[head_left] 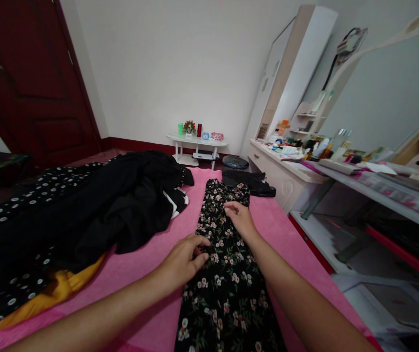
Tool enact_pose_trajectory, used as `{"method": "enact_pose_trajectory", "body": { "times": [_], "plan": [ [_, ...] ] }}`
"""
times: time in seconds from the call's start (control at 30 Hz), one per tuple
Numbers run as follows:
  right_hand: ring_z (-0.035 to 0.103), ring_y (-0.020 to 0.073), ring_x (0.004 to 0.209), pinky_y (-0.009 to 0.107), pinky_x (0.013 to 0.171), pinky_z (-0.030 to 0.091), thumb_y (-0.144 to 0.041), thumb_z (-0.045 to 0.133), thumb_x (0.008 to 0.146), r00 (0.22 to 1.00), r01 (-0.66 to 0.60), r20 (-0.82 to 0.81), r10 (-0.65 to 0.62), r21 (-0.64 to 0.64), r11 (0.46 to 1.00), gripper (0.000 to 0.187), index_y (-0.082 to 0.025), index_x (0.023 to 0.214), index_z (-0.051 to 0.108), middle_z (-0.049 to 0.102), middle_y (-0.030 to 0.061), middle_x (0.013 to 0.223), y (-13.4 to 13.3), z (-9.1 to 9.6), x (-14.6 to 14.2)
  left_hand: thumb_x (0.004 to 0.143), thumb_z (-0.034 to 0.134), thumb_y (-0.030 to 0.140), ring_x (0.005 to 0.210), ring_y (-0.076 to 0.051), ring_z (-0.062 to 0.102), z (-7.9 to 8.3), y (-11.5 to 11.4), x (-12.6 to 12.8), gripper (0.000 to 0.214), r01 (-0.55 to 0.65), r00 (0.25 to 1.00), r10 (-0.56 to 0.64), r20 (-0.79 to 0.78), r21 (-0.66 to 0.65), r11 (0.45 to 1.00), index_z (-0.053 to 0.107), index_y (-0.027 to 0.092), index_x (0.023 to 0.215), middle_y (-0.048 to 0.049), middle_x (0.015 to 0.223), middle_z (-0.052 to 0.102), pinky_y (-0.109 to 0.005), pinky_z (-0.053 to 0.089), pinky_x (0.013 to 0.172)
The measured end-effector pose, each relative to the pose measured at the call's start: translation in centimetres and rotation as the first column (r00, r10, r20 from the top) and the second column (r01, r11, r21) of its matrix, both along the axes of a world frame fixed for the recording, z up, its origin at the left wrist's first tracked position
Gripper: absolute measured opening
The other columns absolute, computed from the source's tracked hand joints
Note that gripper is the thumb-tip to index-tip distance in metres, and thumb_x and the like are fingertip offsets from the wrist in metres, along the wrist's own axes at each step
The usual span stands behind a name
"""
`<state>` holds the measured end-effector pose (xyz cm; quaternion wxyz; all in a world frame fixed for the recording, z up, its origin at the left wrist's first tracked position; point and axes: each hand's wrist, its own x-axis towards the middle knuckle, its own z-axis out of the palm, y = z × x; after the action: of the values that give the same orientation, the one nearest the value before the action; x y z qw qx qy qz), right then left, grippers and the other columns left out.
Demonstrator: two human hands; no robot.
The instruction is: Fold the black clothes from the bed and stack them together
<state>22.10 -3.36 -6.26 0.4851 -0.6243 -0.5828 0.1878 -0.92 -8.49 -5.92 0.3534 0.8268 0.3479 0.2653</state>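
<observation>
A black dress (pixel 227 278) with a print of small pale pink flowers and green leaves lies lengthwise on a pink bed cover (pixel 147 293), folded into a long narrow strip. At the strip's left edge is my left hand (pixel 185 259), its thumb and forefinger apart with a gap between them. My right hand (pixel 241 221) is over the upper right part of the dress, fingers loosely bent and slightly spread. Neither hand shows cloth gripped between its fingers. Whether the fingertips touch the fabric, I cannot tell.
On the left is a heap of black clothes (pixel 121 205) with polka-dot cloth (pixel 30 193) and a yellow garment (pixel 63 288). Dark folded clothing (pixel 249 182) lies beyond the dress. A cluttered dresser (pixel 286 164) and a glass-topped desk (pixel 388 190) border the right side.
</observation>
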Motion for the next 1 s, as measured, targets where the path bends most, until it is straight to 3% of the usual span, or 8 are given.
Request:
{"method": "enact_pose_trajectory", "body": {
  "times": [0.1,0.23,0.3,0.47,0.57,0.8,0.9,1.0],
  "plan": [
    [0.059,0.0163,0.062,0.03,0.069,0.046,-0.03,0.06,0.072,0.999,-0.046,0.014,0.048,-0.106,0.993,0.028,-0.019,0.096,0.069,0.065,-0.0013,0.065,1.8,0.8,-1.0,0.079,0.056,0.018,0.075,-0.015,0.059,-0.6,0.3,0.7,0.026,0.0,1.0,0.0,0.006,-0.016,1.0,0.061,0.02,0.105,-0.003,0.094,0.061,-0.03,0.048,0.072],
    [0.057,0.0161,0.059,0.029,0.07,0.043,-0.023,0.067,0.063,0.999,-0.044,-0.028,0.04,-0.138,0.99,0.005,-0.02,0.059,0.068,0.061,-0.0019,0.051,2.7,1.1,-1.6,0.078,0.057,0.016,0.076,-0.015,0.059,-0.7,-0.1,1.5,0.027,0.017,0.999,-0.017,0.033,0.008,1.0,0.062,0.022,0.103,-0.0025,0.097,0.059,-0.029,0.048,0.072],
    [0.057,0.0164,0.057,0.029,0.067,0.043,-0.025,0.064,0.065,0.996,-0.025,-0.088,0.013,-0.14,0.99,0.017,-0.019,0.05,0.063,0.059,-0.0002,0.047,2.8,1.1,-1.4,0.077,0.057,0.014,0.078,-0.015,0.058,-0.7,-0.1,1.6,0.029,0.004,0.998,-0.006,0.055,0.023,1.0,0.061,0.022,0.105,-0.0027,0.1,0.057,-0.03,0.048,0.074],
    [0.06,0.0146,0.064,0.025,0.062,0.045,-0.037,0.056,0.072,0.932,0.058,-0.352,-0.087,-0.09,0.994,0.028,-0.016,0.081,0.072,0.068,0.0028,0.067,2.0,1.6,-0.7,0.074,0.059,0.011,0.098,-0.018,0.055,-0.7,0.5,1.9,0.04,-0.051,0.987,0.042,0.155,0.055,0.997,0.058,0.023,0.112,-0.0046,0.113,0.053,-0.032,0.046,0.088],
    [0.061,0.0122,0.065,0.024,0.064,0.048,-0.037,0.059,0.069,0.85,0.073,-0.515,-0.114,-0.099,0.992,0.028,-0.017,0.086,0.071,0.07,0.0034,0.077,1.1,1.9,-0.5,0.074,0.063,0.017,0.107,-0.021,0.052,-0.3,0.3,2.2,0.038,-0.036,0.989,0.027,0.144,0.056,0.998,0.061,0.024,0.111,-0.0045,0.115,0.055,-0.033,0.042,0.094],
    [0.059,0.0102,0.059,0.023,0.061,0.05,-0.025,0.067,0.066,0.675,0.093,-0.717,-0.173,-0.15,0.984,0.014,-0.018,0.076,0.071,0.071,0.0028,0.075,0.3,1.5,0.2,0.068,0.066,0.024,0.067,-0.015,0.056,0.5,-2.6,2.1,0.022,0.135,0.986,-0.147,-0.085,-0.133,0.982,0.071,0.024,0.089,0.003,0.073,0.064,-0.025,0.043,0.064],
    [0.06,0.0108,0.061,0.024,0.062,0.051,-0.021,0.067,0.066,0.623,0.094,-0.763,-0.175,-0.149,0.984,0.01,-0.017,0.075,0.07,0.071,0.0031,0.076,0.5,1.4,0.4,0.067,0.06,0.016,0.06,-0.011,0.053,1.7,-3.3,1.4,0.019,0.231,0.965,-0.253,-0.074,-0.225,0.946,0.071,0.021,0.082,0.0042,0.068,0.062,-0.021,0.039,0.056],
    [0.062,0.0119,0.064,0.026,0.068,0.053,-0.018,0.067,0.068,0.579,0.084,-0.801,-0.154,-0.129,0.988,0.008,-0.018,0.076,0.069,0.072,0.0034,0.076,0.9,1.5,0.7,0.068,0.055,0.009,0.069,-0.011,0.056,5.4,-3.2,0.4,0.021,0.197,0.98,-0.197,0.013,-0.11,0.974,0.069,0.02,0.081,0.0034,0.077,0.064,-0.021,0.042,0.064]
  ]
}}
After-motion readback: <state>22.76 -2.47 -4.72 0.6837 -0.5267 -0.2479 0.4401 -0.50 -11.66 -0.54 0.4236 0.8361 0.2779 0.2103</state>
